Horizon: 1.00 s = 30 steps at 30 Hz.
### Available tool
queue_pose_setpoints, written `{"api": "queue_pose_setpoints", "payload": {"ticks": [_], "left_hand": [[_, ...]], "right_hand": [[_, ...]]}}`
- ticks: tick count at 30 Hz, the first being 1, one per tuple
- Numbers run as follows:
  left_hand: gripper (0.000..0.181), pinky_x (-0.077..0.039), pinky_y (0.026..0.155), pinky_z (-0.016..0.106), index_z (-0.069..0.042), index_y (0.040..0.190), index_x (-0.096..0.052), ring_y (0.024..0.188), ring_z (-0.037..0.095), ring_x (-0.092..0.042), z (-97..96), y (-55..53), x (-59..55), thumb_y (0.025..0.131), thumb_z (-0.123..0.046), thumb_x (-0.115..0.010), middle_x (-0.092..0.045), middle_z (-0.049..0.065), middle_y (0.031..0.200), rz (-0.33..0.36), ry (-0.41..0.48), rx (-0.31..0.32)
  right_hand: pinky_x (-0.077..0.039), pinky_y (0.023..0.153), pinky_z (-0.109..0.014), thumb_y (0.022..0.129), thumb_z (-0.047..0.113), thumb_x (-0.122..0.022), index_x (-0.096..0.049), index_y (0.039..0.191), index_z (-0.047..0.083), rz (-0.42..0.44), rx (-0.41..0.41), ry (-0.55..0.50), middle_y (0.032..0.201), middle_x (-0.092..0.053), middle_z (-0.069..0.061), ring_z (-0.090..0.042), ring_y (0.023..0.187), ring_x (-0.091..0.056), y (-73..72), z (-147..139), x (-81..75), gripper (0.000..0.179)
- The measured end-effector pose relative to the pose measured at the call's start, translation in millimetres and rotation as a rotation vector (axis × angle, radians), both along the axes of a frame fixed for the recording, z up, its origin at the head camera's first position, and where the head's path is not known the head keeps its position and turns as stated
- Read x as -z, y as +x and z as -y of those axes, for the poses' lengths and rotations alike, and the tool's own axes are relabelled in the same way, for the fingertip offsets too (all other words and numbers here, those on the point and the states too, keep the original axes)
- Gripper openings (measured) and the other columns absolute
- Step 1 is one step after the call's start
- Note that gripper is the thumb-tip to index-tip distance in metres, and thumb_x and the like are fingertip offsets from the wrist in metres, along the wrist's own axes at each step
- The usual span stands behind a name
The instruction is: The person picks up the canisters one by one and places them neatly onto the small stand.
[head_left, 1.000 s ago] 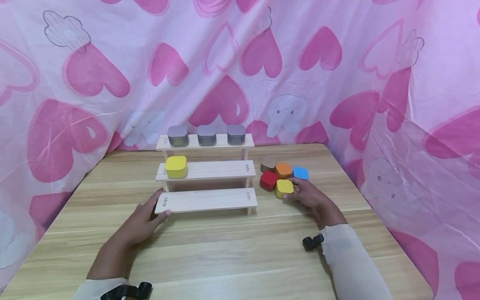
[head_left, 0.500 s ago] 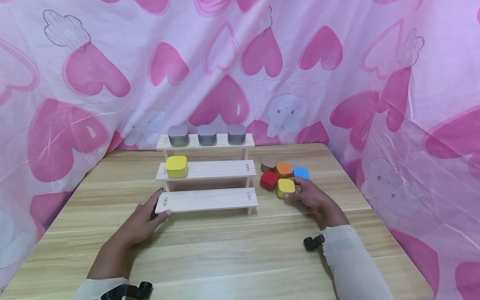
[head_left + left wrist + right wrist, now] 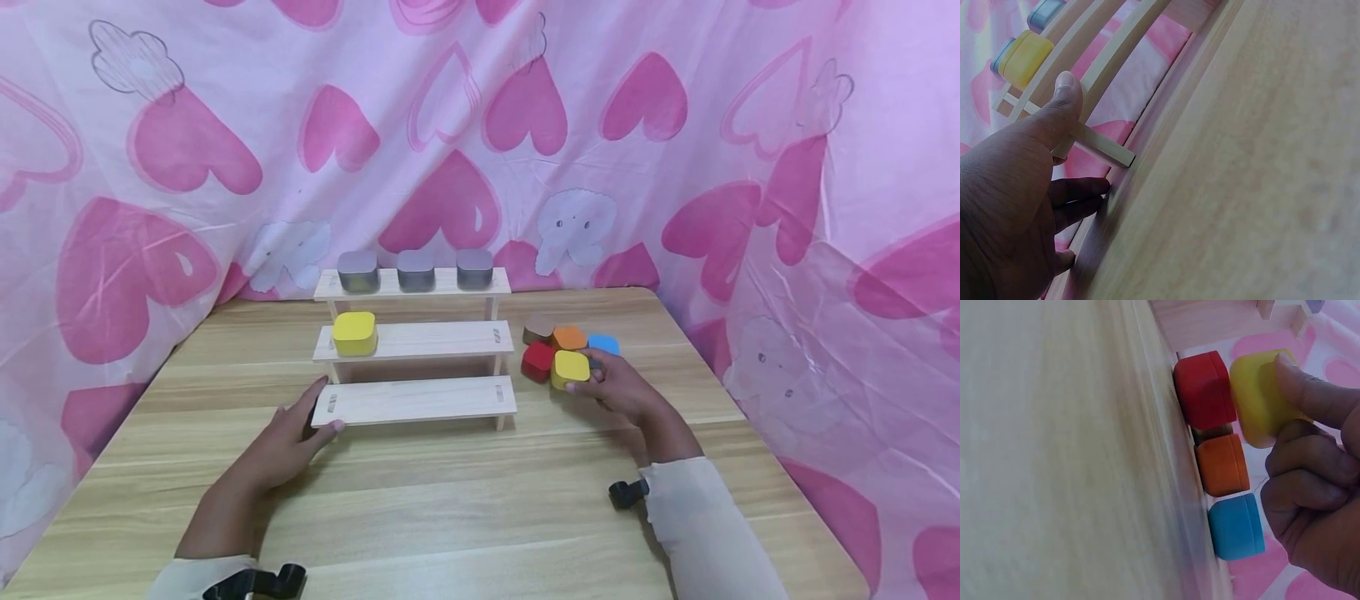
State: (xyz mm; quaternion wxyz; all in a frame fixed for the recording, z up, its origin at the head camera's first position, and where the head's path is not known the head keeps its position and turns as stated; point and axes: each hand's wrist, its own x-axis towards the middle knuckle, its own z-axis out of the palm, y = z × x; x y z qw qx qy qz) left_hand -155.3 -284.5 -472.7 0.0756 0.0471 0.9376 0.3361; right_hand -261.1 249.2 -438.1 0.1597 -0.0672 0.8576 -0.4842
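Observation:
My right hand [image 3: 626, 390] pinches a small yellow tin [image 3: 571, 369], rounded-square, between thumb and fingers. In the right wrist view this yellow tin [image 3: 1257, 400] is held off the table, beside a red tin [image 3: 1205, 390]. My left hand [image 3: 281, 442] grips the left end of the lowest shelf [image 3: 420, 400] of a stepped wooden stand, thumb on top. Its other fingers reach below the shelf in the left wrist view. On the middle shelf's left end sits another yellow tin [image 3: 355, 333]. Several grey tins [image 3: 416, 271] stand in a row on the top shelf.
Right of the stand, an orange tin [image 3: 569, 337], a blue tin [image 3: 604, 344] and a brownish tin [image 3: 538, 328] cluster with the red one on the wooden table [image 3: 450, 517]. A pink heart-print cloth [image 3: 285, 100] hangs behind and along the right side.
My right hand has raised the yellow tin slightly from the table beside the red one. The left hand stays at the stand.

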Motion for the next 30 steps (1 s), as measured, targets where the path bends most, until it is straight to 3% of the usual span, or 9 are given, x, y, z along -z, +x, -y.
{"api": "queue_pose_setpoints", "payload": {"ticks": [4,9,18,30], "left_hand": [[0.101,-0.026,0.118,0.088,-0.02,0.178,-0.005,0.157,0.057,-0.028,-0.4,0.4,-0.6,0.106,-0.064,-0.061,-0.027,0.027,0.179,-0.005,-0.002,-0.001],[0.098,-0.022,0.121,0.086,-0.018,0.177,-0.009,0.159,0.055,-0.029,-1.8,0.1,-0.7,0.107,-0.062,-0.061,-0.031,0.027,0.177,-0.032,0.022,0.005],[0.098,-0.007,0.127,0.084,-0.016,0.177,-0.009,0.164,0.056,-0.025,-1.7,-2.2,0.9,0.107,-0.059,-0.062,-0.031,0.027,0.177,-0.048,0.048,0.023],[0.096,-0.011,0.126,0.084,-0.012,0.176,-0.011,0.162,0.057,-0.028,0.1,-0.2,1.6,0.108,-0.058,-0.061,-0.031,0.029,0.176,-0.057,0.037,0.021]], "right_hand": [[-0.039,0.054,-0.025,0.1,0.026,-0.082,-0.045,0.163,0.011,-0.044,-0.011,-0.007,0.069,-0.049,0.002,-0.016,0.059,-0.04,2.9,1,-4.0,0.075],[-0.033,0.05,-0.024,0.101,0.022,-0.081,-0.049,0.158,0.006,-0.1,-0.031,-0.092,0.063,-0.044,0.002,-0.013,0.052,-0.036,4.6,2,-9.5,0.068],[-0.036,0.052,-0.023,0.101,0.021,-0.081,-0.057,0.154,0.011,-0.151,0.0,-0.155,0.072,-0.047,0.003,-0.013,0.058,-0.038,7.6,15,-30.2,0.06],[-0.039,0.055,-0.023,0.1,0.016,-0.08,-0.054,0.156,0.011,-0.148,-0.079,-0.194,0.068,-0.047,0.003,-0.013,0.06,-0.039,5.6,61,-59.4,0.062]]}}
